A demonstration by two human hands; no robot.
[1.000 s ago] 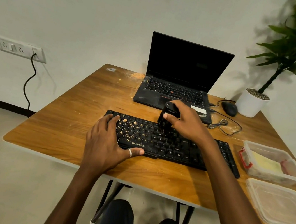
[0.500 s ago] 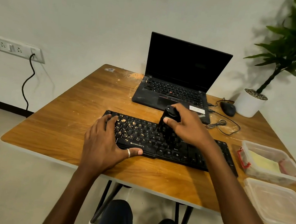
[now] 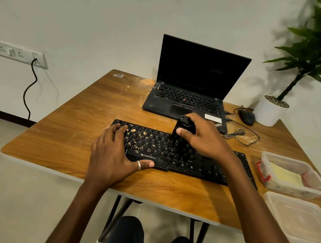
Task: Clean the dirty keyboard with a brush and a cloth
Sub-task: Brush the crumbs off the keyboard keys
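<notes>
Head view, reported near to far. The worktop shows a pale near edge, with a bare strip of wood between that edge and the keyboard. At the near right corner a clear lid lies close to the edge.

The keyboard lies across the middle of the worktop, roughly parallel to the near edge, with bare wood to its left. The left hand lies flat on its left end with the fingers straight over the keys and the thumb along the near rim. It grasps nothing. Orange crumbs are scattered over the left-side keys, just right of those fingers.

The right hand is clenched around a black brush, held upright with its lower end on the middle keys.

Right of the keyboard and apart from it stands a clear container holding a yellow item.

Beyond the keyboard a narrow gap separates it from an open laptop with a dark screen. Far right are a coiled cable, a mouse and a white plant pot by the wall. The far left corner carries more crumbs.
</notes>
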